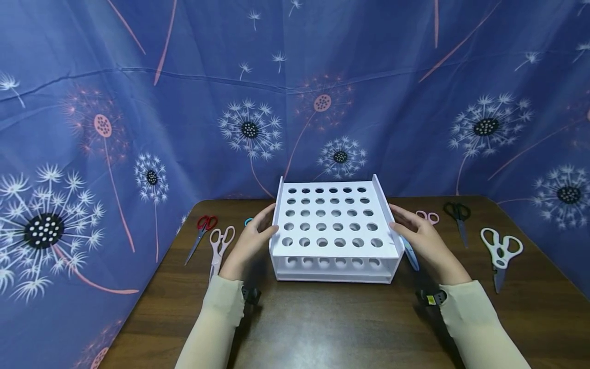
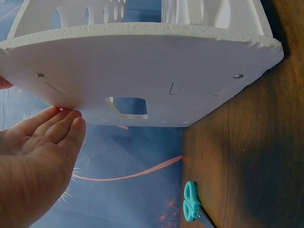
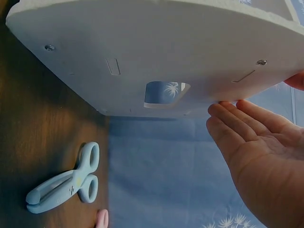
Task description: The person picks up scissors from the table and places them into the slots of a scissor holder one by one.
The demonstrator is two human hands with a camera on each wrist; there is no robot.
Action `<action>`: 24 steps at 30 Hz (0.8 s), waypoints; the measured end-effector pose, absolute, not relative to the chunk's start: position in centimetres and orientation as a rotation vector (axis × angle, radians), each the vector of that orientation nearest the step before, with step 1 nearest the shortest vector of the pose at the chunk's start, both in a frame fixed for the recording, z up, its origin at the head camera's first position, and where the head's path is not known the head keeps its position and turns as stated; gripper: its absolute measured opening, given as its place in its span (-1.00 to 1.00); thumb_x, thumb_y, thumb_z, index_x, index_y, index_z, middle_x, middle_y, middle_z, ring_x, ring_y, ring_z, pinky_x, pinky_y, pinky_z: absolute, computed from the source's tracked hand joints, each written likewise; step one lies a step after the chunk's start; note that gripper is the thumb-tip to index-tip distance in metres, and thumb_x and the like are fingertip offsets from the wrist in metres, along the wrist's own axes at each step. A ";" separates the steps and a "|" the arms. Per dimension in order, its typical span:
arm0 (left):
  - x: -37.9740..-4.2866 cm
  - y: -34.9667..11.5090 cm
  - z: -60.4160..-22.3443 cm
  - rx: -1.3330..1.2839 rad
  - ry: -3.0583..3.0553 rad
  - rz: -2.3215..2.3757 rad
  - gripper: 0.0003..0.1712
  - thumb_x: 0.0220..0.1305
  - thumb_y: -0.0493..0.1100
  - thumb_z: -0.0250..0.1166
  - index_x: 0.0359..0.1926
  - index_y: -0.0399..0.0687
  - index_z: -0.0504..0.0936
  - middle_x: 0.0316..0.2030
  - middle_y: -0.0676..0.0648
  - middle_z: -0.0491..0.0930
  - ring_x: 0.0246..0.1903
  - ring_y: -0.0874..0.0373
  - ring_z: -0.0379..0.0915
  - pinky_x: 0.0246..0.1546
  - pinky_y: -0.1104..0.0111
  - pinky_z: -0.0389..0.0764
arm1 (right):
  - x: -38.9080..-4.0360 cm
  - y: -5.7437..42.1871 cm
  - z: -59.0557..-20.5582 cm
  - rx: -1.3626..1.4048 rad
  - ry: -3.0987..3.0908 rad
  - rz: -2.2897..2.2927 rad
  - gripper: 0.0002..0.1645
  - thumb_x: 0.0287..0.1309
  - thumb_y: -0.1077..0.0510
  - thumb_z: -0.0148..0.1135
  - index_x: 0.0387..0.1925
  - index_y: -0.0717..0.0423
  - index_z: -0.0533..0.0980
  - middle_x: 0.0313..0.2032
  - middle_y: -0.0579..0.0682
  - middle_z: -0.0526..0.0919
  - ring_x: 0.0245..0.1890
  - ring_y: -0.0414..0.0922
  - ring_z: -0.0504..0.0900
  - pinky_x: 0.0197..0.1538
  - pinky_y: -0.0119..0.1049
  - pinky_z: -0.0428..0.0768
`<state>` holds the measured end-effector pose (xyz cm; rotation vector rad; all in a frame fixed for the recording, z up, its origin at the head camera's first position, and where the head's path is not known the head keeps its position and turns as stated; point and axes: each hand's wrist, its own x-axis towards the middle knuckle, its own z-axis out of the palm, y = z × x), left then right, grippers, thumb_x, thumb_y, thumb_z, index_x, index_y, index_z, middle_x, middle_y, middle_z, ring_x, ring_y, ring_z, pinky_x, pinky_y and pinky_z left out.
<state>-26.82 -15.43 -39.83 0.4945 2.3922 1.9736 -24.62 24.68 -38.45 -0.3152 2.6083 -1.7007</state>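
A white rack [image 1: 343, 219] with rows of round holes in its top and a second holed tier below stands between my hands. With the fingers fairly straight, my left hand [image 1: 249, 245] touches the rack's left side panel [image 2: 142, 71], the thumb near the panel's edge. On the opposite side, my right hand [image 1: 427, 246] rests its fingertips against the right side panel [image 3: 156, 42] in the same way. Each panel has a cutout and small screws. Light blue scissors [image 3: 71, 183] lie by the rack's right side; teal-handled scissors [image 2: 191, 204] lie by its left.
On the brown wooden table [image 1: 332, 323], red-handled scissors [image 1: 201, 231] and white scissors [image 1: 217, 248] lie at left. Pink-handled scissors [image 1: 432, 221], black-handled scissors [image 1: 461, 221] and larger white-handled scissors [image 1: 499, 259] lie at right. A blue dandelion-print cloth [image 1: 392, 118] hangs behind.
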 end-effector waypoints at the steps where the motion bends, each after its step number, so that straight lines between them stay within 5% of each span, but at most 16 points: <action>1: -26.8 -15.4 -39.9 0.498 2.388 1.979 -0.32 0.35 -0.31 0.13 0.46 -0.10 0.18 0.45 -0.19 0.16 0.46 -0.01 0.01 0.43 0.12 0.08 | -24.6 24.7 -38.5 -0.317 2.609 -1.705 -0.23 0.38 -0.04 0.07 0.49 0.09 0.09 0.44 0.22 0.17 0.42 0.19 0.17 -0.03 -0.75 0.34; 24: -26.9 -14.9 -40.3 0.541 2.345 2.073 -0.32 0.34 -0.40 0.10 0.45 -0.25 0.16 0.44 -0.27 0.15 0.45 -0.07 0.02 0.43 0.13 0.08 | -24.5 24.7 -38.8 -0.366 2.677 -1.679 -0.28 0.41 -0.02 0.03 0.47 0.10 0.12 0.41 0.26 0.22 0.38 0.22 0.21 -0.03 -0.76 0.33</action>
